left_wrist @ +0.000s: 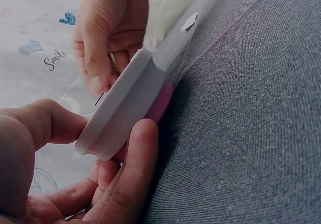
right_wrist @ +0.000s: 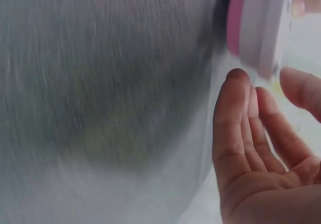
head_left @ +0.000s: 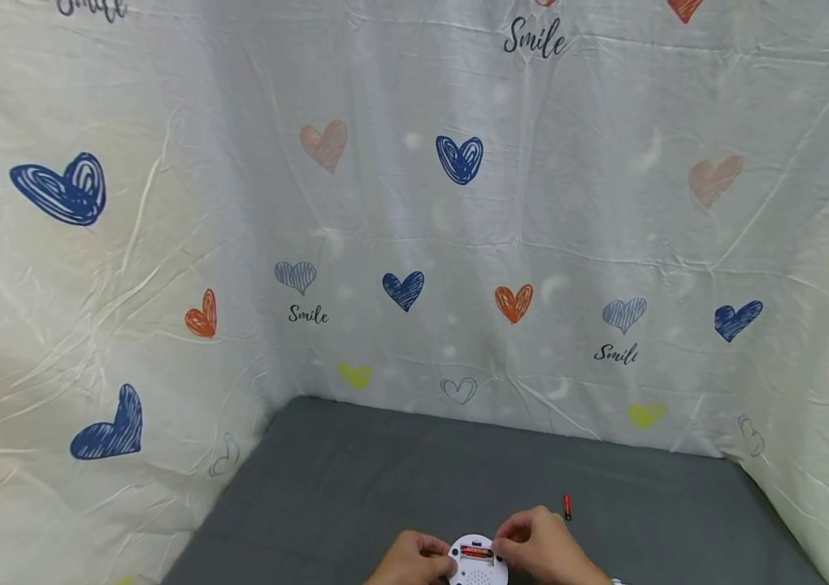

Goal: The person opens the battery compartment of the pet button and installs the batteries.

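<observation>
My left hand [head_left: 414, 559] holds a round white device [head_left: 480, 574] by its edge, thumb on the back and fingers on the other side. That side shows a pink part [left_wrist: 161, 102] in the left wrist view. The device's back faces up, with a red battery [head_left: 476, 552] lying in its open compartment and small holes below. At the device's right edge is my right hand [head_left: 542, 543], its thumb by the rim and its fingers [right_wrist: 231, 118] loosely bent. The right wrist view shows nothing gripped between them. A second red and black battery [head_left: 567, 507] lies beyond the right hand.
A dark grey cloth surface [head_left: 385, 455] spreads under the hands. Behind it and at both sides hangs a pale curtain [head_left: 356, 211] printed with hearts and the word Smile.
</observation>
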The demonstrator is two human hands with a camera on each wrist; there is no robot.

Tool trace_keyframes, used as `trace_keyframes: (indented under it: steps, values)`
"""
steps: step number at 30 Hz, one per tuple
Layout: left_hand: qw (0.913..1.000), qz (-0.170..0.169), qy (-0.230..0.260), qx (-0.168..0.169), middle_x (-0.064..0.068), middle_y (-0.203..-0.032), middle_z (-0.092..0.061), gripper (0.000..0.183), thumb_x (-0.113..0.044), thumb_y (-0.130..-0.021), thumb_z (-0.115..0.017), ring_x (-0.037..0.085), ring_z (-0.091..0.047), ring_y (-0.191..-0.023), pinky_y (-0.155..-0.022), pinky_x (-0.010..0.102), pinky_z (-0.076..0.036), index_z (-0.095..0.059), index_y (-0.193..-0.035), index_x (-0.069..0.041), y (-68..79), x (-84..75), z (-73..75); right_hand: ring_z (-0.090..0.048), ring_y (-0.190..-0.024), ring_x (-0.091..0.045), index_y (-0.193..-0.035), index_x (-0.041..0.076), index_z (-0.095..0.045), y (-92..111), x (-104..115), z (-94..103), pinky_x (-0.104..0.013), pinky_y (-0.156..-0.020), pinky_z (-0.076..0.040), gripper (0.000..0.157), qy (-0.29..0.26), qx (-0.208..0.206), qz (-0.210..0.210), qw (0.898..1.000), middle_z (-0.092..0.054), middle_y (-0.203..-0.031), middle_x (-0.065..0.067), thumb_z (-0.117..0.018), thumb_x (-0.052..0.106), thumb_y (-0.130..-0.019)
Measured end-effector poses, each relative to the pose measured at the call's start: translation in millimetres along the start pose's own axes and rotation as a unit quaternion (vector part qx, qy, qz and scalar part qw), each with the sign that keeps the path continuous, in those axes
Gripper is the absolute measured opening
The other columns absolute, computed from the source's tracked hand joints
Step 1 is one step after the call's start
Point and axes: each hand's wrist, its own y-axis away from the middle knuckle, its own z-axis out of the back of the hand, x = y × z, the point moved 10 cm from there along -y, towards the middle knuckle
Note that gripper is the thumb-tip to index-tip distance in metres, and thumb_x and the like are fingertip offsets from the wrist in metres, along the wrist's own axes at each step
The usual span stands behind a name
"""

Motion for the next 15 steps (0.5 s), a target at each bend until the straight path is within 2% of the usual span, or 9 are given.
trace_keyframes:
  steps: [4,7,12,15]
  values:
    - [1.0,-0.002,0.004,0.001,-0.001,-0.091,-0.078,0.019,-0.01,-0.091,-0.073,0.01,-0.071,-0.079,-0.076,0.03,-0.061,-0.08,-0.104,0.002,-1.2,1.4,-0.4,-0.072,-0.082,-0.013,-0.105,0.006,-0.083,0.1,13.1,22.5,-0.028,-0.069,-0.058,0.013,0.049,-0.013,0.042,0.998,-0.08,-0.095,0.001,-0.08,0.017,-0.098]
    - [0.9999,-0.008,0.009,0.002,-0.002,-0.089,-0.078,0.019,-0.009,-0.09,-0.073,0.009,-0.07,-0.078,-0.075,0.029,-0.061,-0.08,-0.103,0.002,-1.0,0.8,-0.4,-0.074,-0.087,-0.009,-0.109,0.005,-0.083,0.6,23.5,41.9,-0.025,-0.073,-0.059,0.015,0.102,-0.031,0.076,0.991,-0.082,-0.1,-0.001,-0.081,0.016,-0.097]
    - [0.9998,-0.011,0.015,0.007,-0.002,-0.088,-0.078,0.019,-0.009,-0.09,-0.073,0.008,-0.069,-0.077,-0.074,0.027,-0.06,-0.08,-0.102,0.003,0.5,0.0,0.1,-0.074,-0.086,-0.004,-0.111,0.007,-0.083,3.9,37.2,76.3,-0.025,-0.073,-0.06,0.015,0.188,-0.073,0.129,0.971,-0.082,-0.104,-0.006,-0.082,0.011,-0.097]
    - [0.9998,-0.009,0.015,0.007,-0.002,-0.088,-0.078,0.019,-0.009,-0.09,-0.073,0.008,-0.069,-0.077,-0.075,0.027,-0.06,-0.08,-0.103,0.003,0.6,-0.1,0.4,-0.075,-0.089,-0.009,-0.11,0.01,-0.083,5.9,42.9,94.3,-0.028,-0.076,-0.062,0.016,0.241,-0.087,0.154,0.954,-0.082,-0.106,-0.004,-0.084,0.011,-0.094]
